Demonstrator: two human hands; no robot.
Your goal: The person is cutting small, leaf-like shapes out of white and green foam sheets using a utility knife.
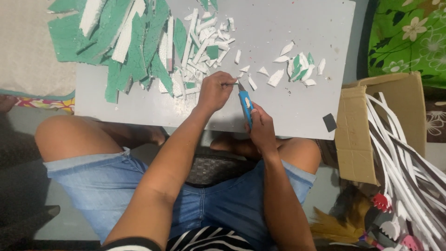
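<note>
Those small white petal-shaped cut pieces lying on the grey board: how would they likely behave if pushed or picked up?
The white cut pieces look like thin foam sheet, so probably very light and apt to scatter at a nudge. Lying flat, they should slide on the grey board rather than roll. Thin pointed tips may bend or snap easily.

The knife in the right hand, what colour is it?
Blue. The knife has a bright blue handle, gripped in the right hand; the head view shows it.

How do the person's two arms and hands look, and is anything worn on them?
Both arms are bare from the upper arm down. The left hand and the right hand wear no gloves; no rings, watch or bracelets are visible. Only a black and white striped sleeve edge shows at the left upper arm.
</note>
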